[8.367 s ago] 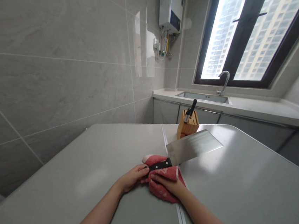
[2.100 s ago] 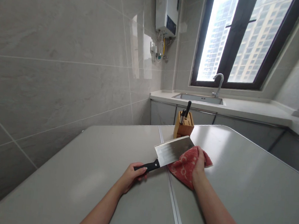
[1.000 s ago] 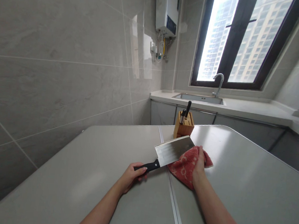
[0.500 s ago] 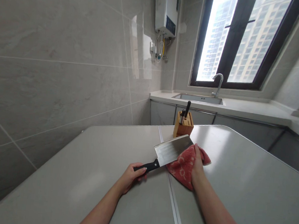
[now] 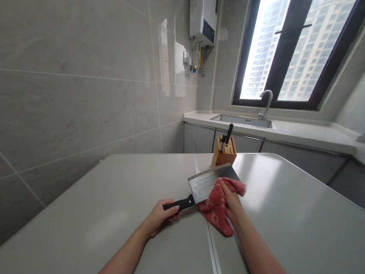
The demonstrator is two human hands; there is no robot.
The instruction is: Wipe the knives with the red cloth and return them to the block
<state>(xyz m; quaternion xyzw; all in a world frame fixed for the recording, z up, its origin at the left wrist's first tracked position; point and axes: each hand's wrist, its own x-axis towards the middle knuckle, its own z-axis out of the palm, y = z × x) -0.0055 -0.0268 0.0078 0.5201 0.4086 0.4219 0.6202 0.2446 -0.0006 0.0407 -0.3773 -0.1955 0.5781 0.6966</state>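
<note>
The grip of the left hand (image 5: 159, 216) is closed round the black handle (image 5: 179, 204) of a cleaver (image 5: 206, 186), with the thumb on top. The grip of the right hand (image 5: 233, 205) holds a bunched red cloth (image 5: 216, 202) against the lower side of the blade.

The cleaver should handle as stiff and rather heavy, with its weight forward in the broad blade. The smooth metal is probably slippery, and the side towards the counter's far edge looks like the cutting one, so the handle is the place to take hold. The cloth looks soft, light and easy to pinch anywhere.

The blade reaches out from the left grip, slanting over the middle of the counter (image 5: 132, 188) towards its far edge, where a wooden knife block (image 5: 224, 157) stands near the blade's far end. The cloth lies between the blade and the right grip.
</note>
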